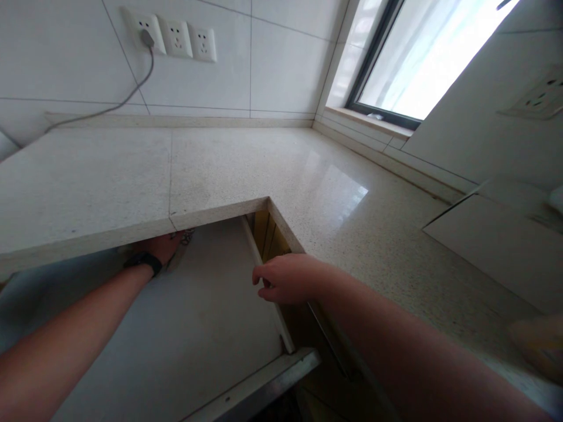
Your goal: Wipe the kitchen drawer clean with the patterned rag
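A pulled-out white drawer point(211, 293) lies below the countertop, its flat bottom largely bare. My left hand point(165, 246), with a dark band on the wrist, reaches to the drawer's back, under the counter edge. Its fingers are mostly hidden, so their grip does not show. Beside them is a small, dark, looped thing point(187, 236) that I cannot make out. Over the drawer's right side wall point(253, 240) hangs my right hand point(285, 278). Its fingers are loosely bent, with a gap to the thumb and nothing seen between them.
A speckled pale countertop point(229, 158) wraps around the corner above the drawer. Wall sockets point(176, 36) hold one plug with a grey cord point(114, 108). The window point(404, 64) is at the right, above a white panel-like object point(488, 246). A blurred pale object point(541, 346) stands nearer.
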`<state>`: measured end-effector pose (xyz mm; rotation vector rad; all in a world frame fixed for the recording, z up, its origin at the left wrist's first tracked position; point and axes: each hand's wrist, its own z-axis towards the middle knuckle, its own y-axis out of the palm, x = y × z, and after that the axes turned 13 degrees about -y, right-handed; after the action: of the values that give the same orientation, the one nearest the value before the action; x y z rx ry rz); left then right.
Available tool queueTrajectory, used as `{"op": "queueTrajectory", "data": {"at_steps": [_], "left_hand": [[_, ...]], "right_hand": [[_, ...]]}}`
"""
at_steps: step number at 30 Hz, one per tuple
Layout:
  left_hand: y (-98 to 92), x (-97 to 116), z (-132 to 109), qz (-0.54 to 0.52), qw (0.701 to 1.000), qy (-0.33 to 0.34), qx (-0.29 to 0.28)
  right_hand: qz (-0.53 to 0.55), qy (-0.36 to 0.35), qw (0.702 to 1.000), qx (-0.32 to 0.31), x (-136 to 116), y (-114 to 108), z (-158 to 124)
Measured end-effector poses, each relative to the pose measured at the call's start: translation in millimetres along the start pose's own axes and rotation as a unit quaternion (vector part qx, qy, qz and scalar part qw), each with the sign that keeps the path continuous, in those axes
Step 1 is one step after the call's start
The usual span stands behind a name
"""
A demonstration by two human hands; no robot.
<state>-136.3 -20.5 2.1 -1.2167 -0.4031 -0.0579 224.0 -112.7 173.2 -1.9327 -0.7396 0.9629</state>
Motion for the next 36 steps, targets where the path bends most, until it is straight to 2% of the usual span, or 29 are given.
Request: {"op": "queueTrajectory", "data": {"at_steps": [8, 16, 20, 25, 28, 31, 36], "left_hand": [[6.3, 13, 6, -0.024, 1.000, 0.000, -0.004], [31.3, 28, 15, -0.080, 0.997, 0.015, -0.016], [42.7, 49, 15, -0.062, 0.998, 0.008, -0.006], [48.4, 85, 11, -0.026, 1.000, -0.012, -0.003], [48.3, 105, 4, -0.016, 1.000, 0.011, 0.011], [46.9, 119, -5, -0.004, 0.999, 0.042, -0.006], [41.3, 128, -24, 0.035, 0.997, 0.041, -0.049]], "right_hand": [[0.008, 0.000, 1.000, 0.003, 3, 2, 2], [0.005, 0.007, 1.000, -0.003, 1, 1, 1], [0.015, 0.001, 1.000, 0.004, 0, 0, 1], [0.077, -0.034, 0.996, 0.026, 1, -1, 3], [0.073, -0.032, 0.996, 0.029, 2, -1, 3], [0.059, -0.031, 0.997, 0.030, 1, 0, 3], [0.046, -0.029, 0.998, 0.028, 1, 1, 4]]}}
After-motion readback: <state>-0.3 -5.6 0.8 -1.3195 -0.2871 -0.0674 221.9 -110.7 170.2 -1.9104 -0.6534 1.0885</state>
